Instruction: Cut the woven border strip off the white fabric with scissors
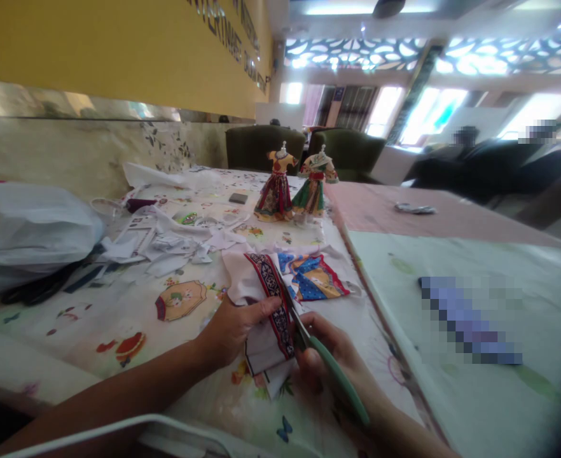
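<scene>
My left hand [230,324] pinches a piece of white fabric [264,353] with a dark patterned border strip [265,270], thumb on top. In my right hand [331,353] is a pair of scissors [338,375] with green handles. Their blades lie along the right edge of the border strip; how far apart the blades are is hard to see. Just beyond the blades lies a blue, yellow and red printed piece of fabric [316,277]. A cut-out printed piece [181,300] with a dark red edge rests left of my left hand.
White scraps [166,245] are heaped at the left, beside a white plastic bag [32,222]. Two small dressed figures [275,191] stand at the back, near dark green chairs [347,149]. A pixelated blue object [466,321] lies on the right-hand table.
</scene>
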The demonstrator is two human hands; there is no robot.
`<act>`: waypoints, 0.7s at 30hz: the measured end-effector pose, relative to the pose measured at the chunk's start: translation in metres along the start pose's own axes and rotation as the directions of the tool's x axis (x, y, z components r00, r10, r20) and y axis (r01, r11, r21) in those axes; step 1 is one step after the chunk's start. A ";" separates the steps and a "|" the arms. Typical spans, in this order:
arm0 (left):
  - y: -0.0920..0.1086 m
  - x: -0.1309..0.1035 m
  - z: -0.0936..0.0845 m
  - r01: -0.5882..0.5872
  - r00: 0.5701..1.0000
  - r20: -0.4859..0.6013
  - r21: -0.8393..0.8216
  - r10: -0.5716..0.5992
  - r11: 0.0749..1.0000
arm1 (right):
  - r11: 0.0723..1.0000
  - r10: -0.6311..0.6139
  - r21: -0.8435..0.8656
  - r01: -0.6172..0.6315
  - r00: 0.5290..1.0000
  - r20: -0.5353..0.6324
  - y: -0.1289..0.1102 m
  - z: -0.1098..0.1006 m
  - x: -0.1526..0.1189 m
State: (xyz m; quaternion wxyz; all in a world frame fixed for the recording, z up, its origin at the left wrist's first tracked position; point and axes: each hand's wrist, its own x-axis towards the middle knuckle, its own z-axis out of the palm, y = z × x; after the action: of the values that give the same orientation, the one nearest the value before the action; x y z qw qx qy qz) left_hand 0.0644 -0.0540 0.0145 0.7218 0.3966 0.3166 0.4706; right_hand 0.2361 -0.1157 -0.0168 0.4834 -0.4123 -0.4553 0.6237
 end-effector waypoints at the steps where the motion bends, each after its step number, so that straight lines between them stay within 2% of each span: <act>1: 0.000 0.000 0.001 0.005 1.000 -0.003 -0.002 -0.005 1.000 | 1.000 -0.004 -0.008 0.004 1.000 0.001 0.000 0.000 0.000; 11: -0.001 0.002 0.001 -0.023 1.000 0.009 0.022 0.023 0.999 | 1.000 -0.021 0.022 0.021 1.000 0.001 0.007 -0.004 0.002; 21: 0.001 0.001 0.002 -0.045 0.999 -0.004 0.056 0.046 0.997 | 1.000 -0.013 -0.026 0.013 1.000 0.019 0.001 -0.004 0.002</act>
State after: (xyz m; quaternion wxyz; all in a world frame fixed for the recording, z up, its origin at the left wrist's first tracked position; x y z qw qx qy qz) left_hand 0.0659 -0.0536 0.0164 0.6987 0.4225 0.3224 0.4790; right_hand 0.2396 -0.1133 -0.0194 0.4778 -0.4097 -0.4705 0.6185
